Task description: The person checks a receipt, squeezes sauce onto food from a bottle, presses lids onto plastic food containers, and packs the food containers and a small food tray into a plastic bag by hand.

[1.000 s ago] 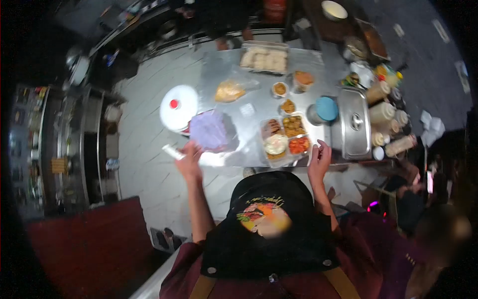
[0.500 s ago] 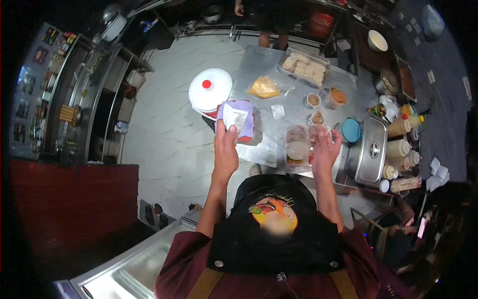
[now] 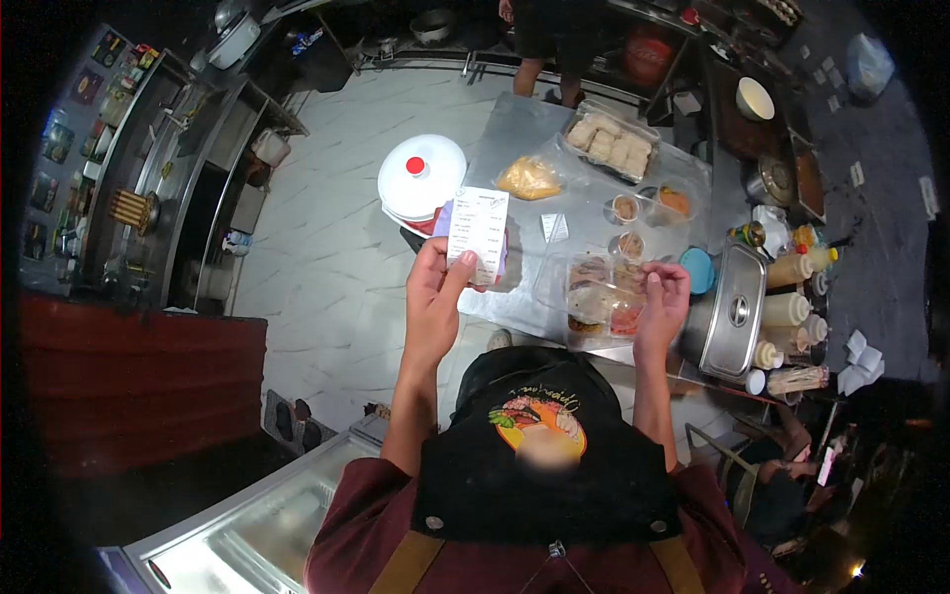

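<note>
My left hand [image 3: 435,297] grips a printed receipt [image 3: 479,233], thumb across its lower part, with a purple sheet showing behind it. To the right, my right hand [image 3: 661,307] has its fingers curled together at the edge of a see-through plastic lid [image 3: 550,285], though the clear edges are hard to make out. Below the lid is a clear compartment box [image 3: 592,342] holding sliced pieces, a pale round item and something red. Several small cups stand just beyond it, one of them a cup of brown food [image 3: 630,245].
A white lidded bucket [image 3: 424,178] stands left of the steel table [image 3: 505,129]. A yellow bag [image 3: 528,177], a tray of pale blocks [image 3: 611,144] and a paper slip [image 3: 554,228] lie on it. A steel container [image 3: 735,312] and sauce bottles [image 3: 789,309] line the right. Another person [image 3: 550,59] stands beyond.
The receipt has tilted up, and its print now faces me. My right hand has shifted slightly down and right, and clear plastic now shows left of the box.
</note>
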Available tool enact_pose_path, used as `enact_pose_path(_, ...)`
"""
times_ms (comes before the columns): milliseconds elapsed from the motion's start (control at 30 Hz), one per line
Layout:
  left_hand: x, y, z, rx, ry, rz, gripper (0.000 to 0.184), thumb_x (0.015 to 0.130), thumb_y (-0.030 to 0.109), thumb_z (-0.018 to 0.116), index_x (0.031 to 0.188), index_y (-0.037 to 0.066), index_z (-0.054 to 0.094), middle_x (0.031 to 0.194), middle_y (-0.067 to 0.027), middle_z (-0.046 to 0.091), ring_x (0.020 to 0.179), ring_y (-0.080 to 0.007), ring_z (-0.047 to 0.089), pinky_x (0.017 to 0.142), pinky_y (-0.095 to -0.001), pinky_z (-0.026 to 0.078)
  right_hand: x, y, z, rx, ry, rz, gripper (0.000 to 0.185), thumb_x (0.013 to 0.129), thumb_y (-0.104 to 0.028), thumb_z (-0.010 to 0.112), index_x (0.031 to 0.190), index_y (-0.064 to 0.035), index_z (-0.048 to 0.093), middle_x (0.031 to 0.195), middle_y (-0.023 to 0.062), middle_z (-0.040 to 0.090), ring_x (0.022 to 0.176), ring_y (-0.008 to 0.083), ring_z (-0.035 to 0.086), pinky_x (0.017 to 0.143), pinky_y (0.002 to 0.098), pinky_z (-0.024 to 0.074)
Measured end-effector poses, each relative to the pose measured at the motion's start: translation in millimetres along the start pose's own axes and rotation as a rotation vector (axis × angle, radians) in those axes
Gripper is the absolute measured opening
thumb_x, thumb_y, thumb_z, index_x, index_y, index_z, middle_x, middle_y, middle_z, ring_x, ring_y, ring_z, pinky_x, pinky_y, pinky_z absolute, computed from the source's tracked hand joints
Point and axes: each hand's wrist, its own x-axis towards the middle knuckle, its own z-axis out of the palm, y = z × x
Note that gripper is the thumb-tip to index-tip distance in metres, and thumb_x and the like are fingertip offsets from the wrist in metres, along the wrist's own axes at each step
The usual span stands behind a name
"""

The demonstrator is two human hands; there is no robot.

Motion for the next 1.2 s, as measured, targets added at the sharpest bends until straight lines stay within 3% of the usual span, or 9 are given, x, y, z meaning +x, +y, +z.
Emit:
enact_pose_path(167, -0.9, 2.0, 2.4, -0.019, 0.021, 0.037, 0.017, 0.106, 0.018, 0.057, 0.113, 0.003, 0.054, 0.103, -0.0081, 0.069, 0.085, -0.013, 0.066, 0.074, -0.0312, 0.054, -11.3, -3.9, 4.7, -0.087, 0.026, -0.005, 0.015, 0.101, 0.001, 0.056, 0.114, -0.0055, 0.054, 0.107, 0.0077, 0.066, 0.094, 0.0128, 0.061, 0.081, 0.0268, 0.05)
enact_pose_path(267, -2.2, 3.5, 4.5, -0.034, 0.041, 0.046, 0.017, 0.106, 0.017, 0.057, 0.113, 0.003, 0.054, 0.103, -0.0088, 0.069, 0.084, -0.0134, 0.066, 0.073, -0.0314, 0.054, -24.4, -6.9, 8.4, -0.031, 0.064, 0.159, 0.012, 0.102, 0.001, 0.054, 0.112, -0.0051, 0.053, 0.106, 0.0063, 0.067, 0.088, 0.0113, 0.062, 0.075, 0.0263, 0.0494)
enact_pose_path(367, -4.1, 3.4, 5.7, -0.051, 0.067, 0.065, 0.017, 0.106, 0.017, 0.056, 0.114, 0.002, 0.053, 0.103, -0.0095, 0.069, 0.083, -0.0139, 0.066, 0.07, -0.0314, 0.055, -34.6, 11.4, 3.8, 0.012, 0.011, 0.166, 0.011, 0.102, 0.002, 0.054, 0.111, -0.005, 0.052, 0.105, 0.0071, 0.068, 0.085, 0.012, 0.063, 0.07, 0.0265, 0.0492)
enact_pose_path(1200, -3.4, -1.6, -1.5, -0.056, 0.111, 0.072, 0.019, 0.106, 0.018, 0.056, 0.115, 0.002, 0.053, 0.102, -0.0107, 0.069, 0.082, -0.0167, 0.069, 0.067, -0.032, 0.056, -39.2, 22.3, 15.0, -0.01, -0.061, 0.105, 0.009, 0.102, 0.002, 0.054, 0.108, -0.0042, 0.054, 0.106, 0.0099, 0.069, 0.085, 0.0141, 0.066, 0.072, 0.0267, 0.0505)
